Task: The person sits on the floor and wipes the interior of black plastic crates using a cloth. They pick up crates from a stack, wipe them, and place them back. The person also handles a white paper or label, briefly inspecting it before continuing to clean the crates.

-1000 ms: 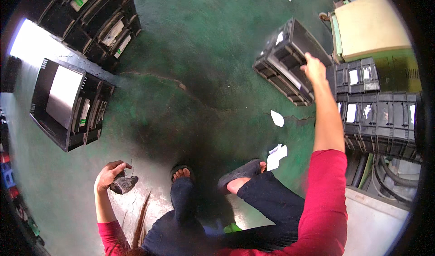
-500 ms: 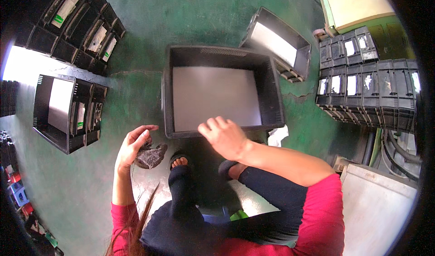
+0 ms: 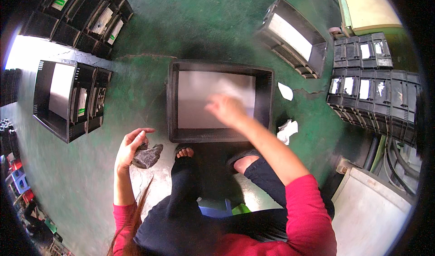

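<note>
A black plastic crate (image 3: 212,135) sits on the green floor (image 3: 195,27) directly in front of the person's feet, its open top facing up. It is rectangular, wider than deep, with straight walls, a thick rim and small slots near the corners. A smooth, pale grey-white sheet (image 3: 192,106) covers most of its base, leaving a dark border around it; the surface looks brighter toward the far side.

The right hand (image 3: 228,110) is over the crate's opening, its fingers bent. It is motion-blurred, with a whitish smear beside the fingers, so I cannot tell whether it grips anything. The left hand (image 3: 129,149), left of the crate and apart from it, pinches a crumpled dark grey rag (image 3: 147,157) between thumb and fingers, the index finger extended.

Beyond the crate to the right stands another black crate (image 3: 282,41) with a white base. Two white paper scraps (image 3: 287,131) lie nearer, on the floor.
</note>
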The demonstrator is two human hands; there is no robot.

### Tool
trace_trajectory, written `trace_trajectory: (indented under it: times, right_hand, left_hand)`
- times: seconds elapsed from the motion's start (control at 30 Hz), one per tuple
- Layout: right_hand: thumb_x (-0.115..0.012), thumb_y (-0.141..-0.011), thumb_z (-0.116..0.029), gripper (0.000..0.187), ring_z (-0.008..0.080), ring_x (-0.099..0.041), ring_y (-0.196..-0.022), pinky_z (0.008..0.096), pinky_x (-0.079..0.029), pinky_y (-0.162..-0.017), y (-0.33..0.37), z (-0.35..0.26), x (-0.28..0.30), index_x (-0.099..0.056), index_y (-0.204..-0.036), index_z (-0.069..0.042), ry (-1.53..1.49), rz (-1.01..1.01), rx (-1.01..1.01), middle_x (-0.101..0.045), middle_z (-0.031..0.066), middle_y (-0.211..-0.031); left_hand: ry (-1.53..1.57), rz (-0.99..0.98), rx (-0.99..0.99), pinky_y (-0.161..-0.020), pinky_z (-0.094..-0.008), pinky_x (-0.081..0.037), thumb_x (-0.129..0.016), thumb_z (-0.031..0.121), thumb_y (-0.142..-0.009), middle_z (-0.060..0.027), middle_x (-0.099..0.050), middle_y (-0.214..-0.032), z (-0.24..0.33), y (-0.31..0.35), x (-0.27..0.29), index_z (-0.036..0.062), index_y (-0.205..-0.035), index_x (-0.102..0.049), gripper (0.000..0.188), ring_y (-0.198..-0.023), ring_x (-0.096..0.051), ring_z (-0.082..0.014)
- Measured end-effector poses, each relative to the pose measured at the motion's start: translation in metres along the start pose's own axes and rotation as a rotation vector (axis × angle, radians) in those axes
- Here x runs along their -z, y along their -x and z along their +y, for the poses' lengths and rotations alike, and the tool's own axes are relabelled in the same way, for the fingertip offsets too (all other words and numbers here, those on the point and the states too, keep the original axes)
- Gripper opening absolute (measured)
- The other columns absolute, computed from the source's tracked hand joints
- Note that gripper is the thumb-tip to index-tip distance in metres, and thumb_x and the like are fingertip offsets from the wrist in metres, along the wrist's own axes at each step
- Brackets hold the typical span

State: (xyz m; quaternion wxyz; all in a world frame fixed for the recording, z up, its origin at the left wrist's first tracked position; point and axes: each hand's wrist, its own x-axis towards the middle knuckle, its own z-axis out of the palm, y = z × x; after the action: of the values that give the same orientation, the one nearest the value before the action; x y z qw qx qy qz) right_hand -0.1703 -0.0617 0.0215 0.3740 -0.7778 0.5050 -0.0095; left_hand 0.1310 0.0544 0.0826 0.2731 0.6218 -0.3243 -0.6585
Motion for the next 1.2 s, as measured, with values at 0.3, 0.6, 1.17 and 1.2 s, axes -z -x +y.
trace_trajectory:
  times: [0.3, 0.6, 1.17, 1.2]
  right_hand:
    - [-0.063, -0.075, -0.028, 0.038, 0.0299, -0.062, -0.088, 0.0415, -0.049, -0.074, -0.065, 0.081, -0.01, -0.056, -0.108, -0.009, 0.516, 0.104, -0.237, -0.063, 0.016, -0.095]
    - [-0.064, -0.07, -0.008, 0.032, 0.0191, -0.064, -0.081, 0.0319, -0.048, -0.072, 0.006, 0.055, 0.169, -0.062, -0.102, -0.007, -0.028, 0.138, -0.007, -0.067, 0.0098, -0.089]
    - [-0.057, -0.076, -0.01, 0.02, 0.0308, -0.056, -0.091, 0.0387, -0.046, -0.081, 0.008, 0.113, 0.209, -0.063, -0.094, -0.004, 0.631, 0.763, 0.142, -0.06, 0.0128, -0.094]
    - [-0.062, -0.074, -0.016, 0.021, 0.0297, -0.056, -0.09, 0.0384, -0.045, -0.081, 0.012, 0.094, 0.176, -0.063, -0.093, -0.006, 0.641, 0.679, 0.36, -0.061, 0.0122, -0.092]
  left_hand:
    - [0.012, 0.005, 0.043, -0.059, -0.0178, -0.033, -0.052, 0.03, -0.089, 0.0045, -0.047, -0.067, -0.004, 0.002, -0.003, -0.0002, -0.109, -0.059, 0.037, -0.064, -0.042, -0.0039]
    - [-0.06, 0.011, -0.001, -0.06, -0.0183, -0.033, -0.049, 0.031, -0.09, 0.0036, -0.048, -0.068, -0.011, 0.003, -0.005, 0.0022, -0.108, -0.06, 0.036, -0.065, -0.043, -0.0046]
    - [-0.055, 0.044, 0.029, -0.056, -0.0177, -0.031, -0.05, 0.028, -0.089, 0.004, -0.048, -0.066, -0.016, 0.004, -0.002, 0.0015, -0.107, -0.059, 0.034, -0.061, -0.041, -0.004]
    - [-0.025, 0.063, 0.047, -0.057, -0.0177, -0.032, -0.05, 0.029, -0.09, 0.0036, -0.048, -0.067, -0.018, 0.004, -0.002, 0.0016, -0.107, -0.06, 0.034, -0.061, -0.041, -0.0042]
